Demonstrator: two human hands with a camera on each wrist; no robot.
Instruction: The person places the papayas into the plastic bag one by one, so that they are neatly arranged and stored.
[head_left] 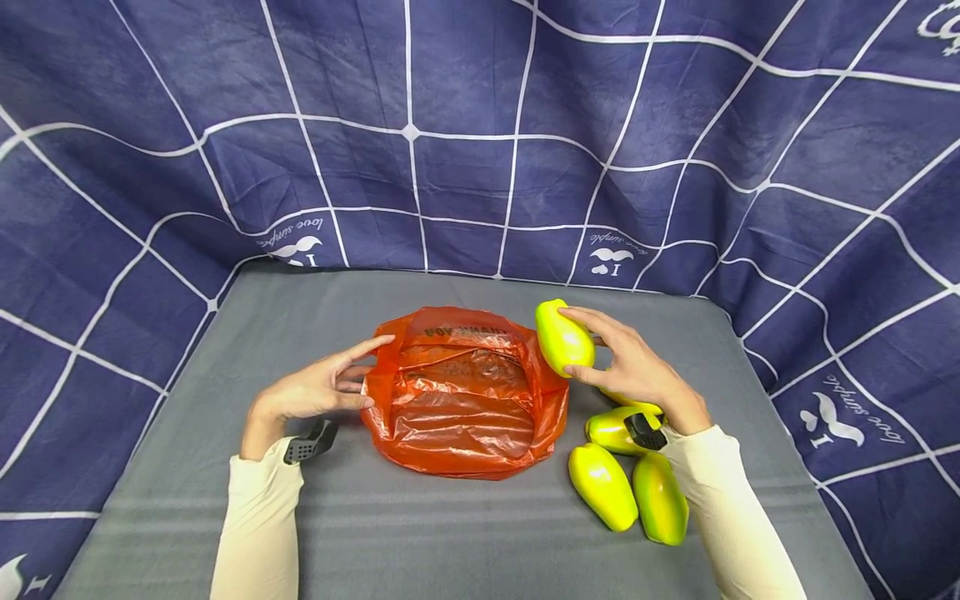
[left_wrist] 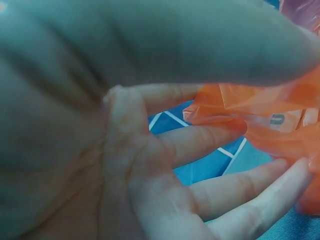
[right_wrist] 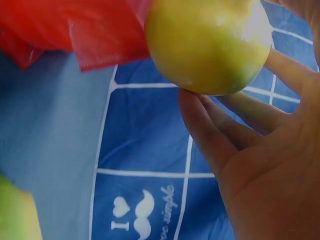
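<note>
A red translucent plastic bag [head_left: 465,408] lies on the grey tabletop with its mouth spread. At its left edge is my left hand [head_left: 318,387], fingers spread and fairly straight, touching the plastic. In the left wrist view, the fingertips [left_wrist: 232,127] meet the orange-looking film, and the thumb crosses above them. My right hand [head_left: 630,358] grips a yellow-green papaya [head_left: 564,340] between thumb and fingers, above the bag's right rim. Seen from the right wrist, that papaya [right_wrist: 207,42] is close to the red plastic [right_wrist: 105,32].
Several more papayas lie right of the bag, among them one in front [head_left: 602,487] and a greener one [head_left: 660,500]. The right forearm partly covers this group. A blue cloth with white grid lines [head_left: 465,175] hangs behind and along both sides of the table [head_left: 420,533].
</note>
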